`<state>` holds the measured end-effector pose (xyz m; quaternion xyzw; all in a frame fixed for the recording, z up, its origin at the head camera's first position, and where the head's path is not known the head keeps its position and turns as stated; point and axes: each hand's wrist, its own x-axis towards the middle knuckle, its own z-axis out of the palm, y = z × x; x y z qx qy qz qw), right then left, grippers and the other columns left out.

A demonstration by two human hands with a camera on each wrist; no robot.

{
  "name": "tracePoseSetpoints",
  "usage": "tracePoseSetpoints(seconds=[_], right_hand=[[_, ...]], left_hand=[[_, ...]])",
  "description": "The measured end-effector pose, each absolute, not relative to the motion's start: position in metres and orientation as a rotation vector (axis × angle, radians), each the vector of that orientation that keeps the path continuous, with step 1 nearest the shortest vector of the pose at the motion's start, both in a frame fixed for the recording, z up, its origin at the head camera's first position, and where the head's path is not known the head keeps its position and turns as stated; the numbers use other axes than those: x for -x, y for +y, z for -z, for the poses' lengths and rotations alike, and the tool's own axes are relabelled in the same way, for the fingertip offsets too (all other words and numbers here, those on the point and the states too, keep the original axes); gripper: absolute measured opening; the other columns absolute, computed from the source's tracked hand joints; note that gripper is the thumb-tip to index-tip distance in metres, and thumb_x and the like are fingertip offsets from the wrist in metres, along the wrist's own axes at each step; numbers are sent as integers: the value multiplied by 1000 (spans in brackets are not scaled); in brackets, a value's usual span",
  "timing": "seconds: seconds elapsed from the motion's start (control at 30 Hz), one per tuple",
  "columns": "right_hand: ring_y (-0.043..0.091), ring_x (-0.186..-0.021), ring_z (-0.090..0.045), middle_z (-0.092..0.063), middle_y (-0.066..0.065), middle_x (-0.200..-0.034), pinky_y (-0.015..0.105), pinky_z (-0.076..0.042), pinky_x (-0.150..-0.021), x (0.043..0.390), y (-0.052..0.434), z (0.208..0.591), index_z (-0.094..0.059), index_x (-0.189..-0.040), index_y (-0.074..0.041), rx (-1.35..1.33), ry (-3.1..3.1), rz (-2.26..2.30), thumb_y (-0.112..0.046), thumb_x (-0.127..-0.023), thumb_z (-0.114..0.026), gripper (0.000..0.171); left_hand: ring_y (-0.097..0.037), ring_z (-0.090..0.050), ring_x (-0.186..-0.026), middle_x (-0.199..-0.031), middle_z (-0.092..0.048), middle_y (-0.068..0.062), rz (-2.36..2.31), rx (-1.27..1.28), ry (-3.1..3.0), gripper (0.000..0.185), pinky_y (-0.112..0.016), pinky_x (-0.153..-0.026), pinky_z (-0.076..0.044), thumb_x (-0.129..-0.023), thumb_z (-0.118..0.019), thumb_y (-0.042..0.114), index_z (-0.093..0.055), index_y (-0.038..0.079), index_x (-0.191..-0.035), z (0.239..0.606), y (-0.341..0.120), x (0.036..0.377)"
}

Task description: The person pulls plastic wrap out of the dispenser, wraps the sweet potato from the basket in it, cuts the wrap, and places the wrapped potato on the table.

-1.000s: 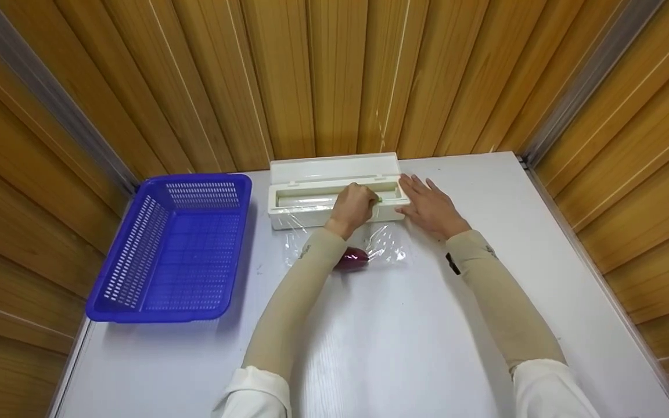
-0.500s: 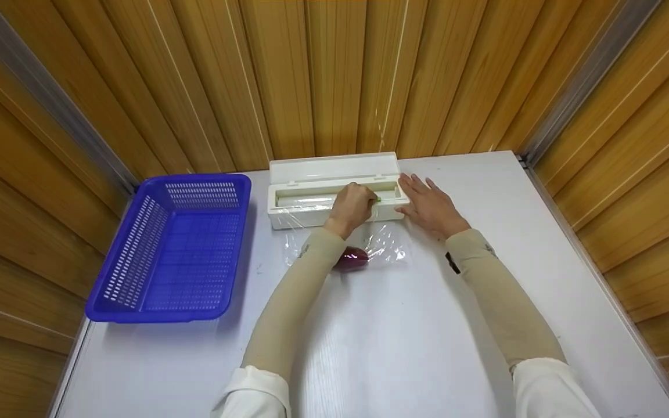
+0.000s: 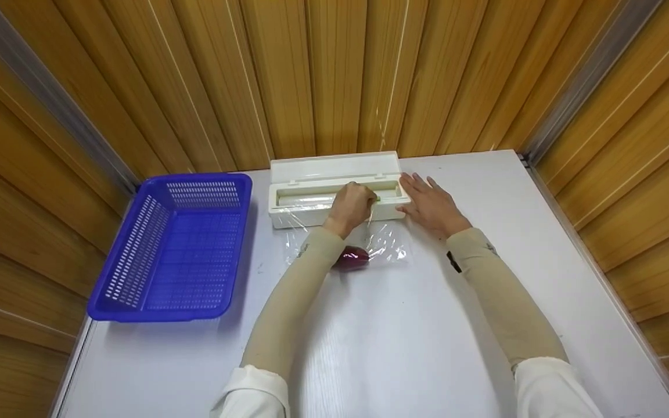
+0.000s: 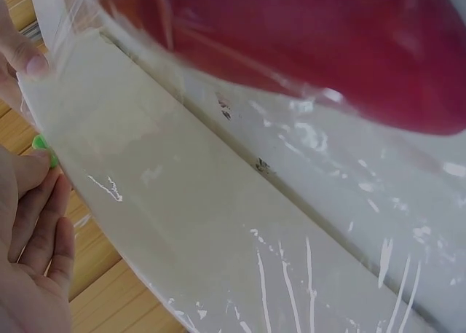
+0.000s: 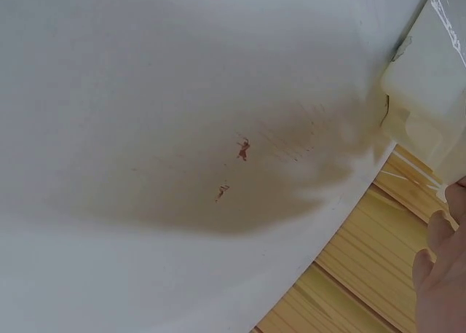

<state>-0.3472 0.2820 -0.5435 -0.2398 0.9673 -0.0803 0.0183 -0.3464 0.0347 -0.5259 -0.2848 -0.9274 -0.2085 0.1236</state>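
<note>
Hands unmoved over the last second — left hand (image 3: 353,204) pinches the green slider (image 4: 44,148); right hand (image 3: 430,204) lies flat, steadying the dispenser (image 3: 306,212) — cut not yet run.

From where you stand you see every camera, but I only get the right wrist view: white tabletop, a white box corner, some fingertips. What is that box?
Observer: A cling-film dispenser with its lid open, at the table's far edge.
Operator: Is the other hand doing anything?
Observer: The left hand grips the small green slider on the dispenser's cutting rail.
Operator: And the hand I half see?
Observer: The right hand lies flat, fingers straight, against the dispenser's right end.
Operator: Anything being wrapped?
Observer: A dark red vegetable lies on the film sheet pulled out in front of the dispenser.
</note>
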Motion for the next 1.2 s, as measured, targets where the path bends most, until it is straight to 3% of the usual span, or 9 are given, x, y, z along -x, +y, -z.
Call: tracePoseSetpoints(seconds=[0.17, 0.33, 0.57, 0.87, 1.1, 1.2], right_hand=[[37, -165, -16, -18, 15, -178, 52, -8, -135, 347, 282, 544, -19, -169, -1, 744, 3003, 283, -47, -112, -47, 79], [36, -166, -16, -19, 14, -178, 51, -8, -135, 347, 284, 543, -19, -169, -2, 726, 3009, 288, -47, -112, -48, 79], [37, -165, -16, -18, 15, -178, 52, -7, -135, 348, 284, 544, -18, -169, -1, 737, 2990, 289, -48, -112, -46, 79], [37, -166, -11, -13, 14, -179, 51, -4, -135, 348, 281, 543, -14, -170, -1, 714, 2971, 269, -47, -113, -44, 79], [37, -166, -11, -13, 14, -179, 51, -4, -135, 347, 282, 542, -15, -169, -2, 729, 2974, 285, -48, -113, -43, 78], [36, -166, -11, -13, 14, -179, 51, -5, -135, 347, 282, 543, -15, -170, -2, 722, 2976, 283, -48, -113, -43, 78]], left_hand=[[-26, -77, -81, -87, -82, -6, 635, 825, -2695, 18, -40, -82, -63, -96, -73, 2, -85, 7, -84, 527, 28, 347], [-22, -72, -77, -84, -80, -4, 671, 818, -2700, 24, -37, -81, -63, -95, -70, -3, -81, 6, -75, 526, 22, 346], [-21, -78, -85, -94, -83, -7, 668, 835, -2696, 18, -39, -84, -64, -101, -70, 6, -86, 6, -93, 525, 15, 345], [-24, -72, -78, -87, -81, -8, 714, 839, -2698, 19, -40, -82, -63, -98, -70, 0, -86, 5, -87, 526, 5, 345], [-26, -79, -89, -97, -83, -7, 719, 830, -2709, 22, -40, -88, -63, -95, -69, -5, -87, 8, -95, 526, -3, 346], [-27, -76, -83, -91, -82, -7, 731, 818, -2716, 21, -41, -85, -63, -95, -68, -5, -86, 6, -89, 526, -7, 345]])
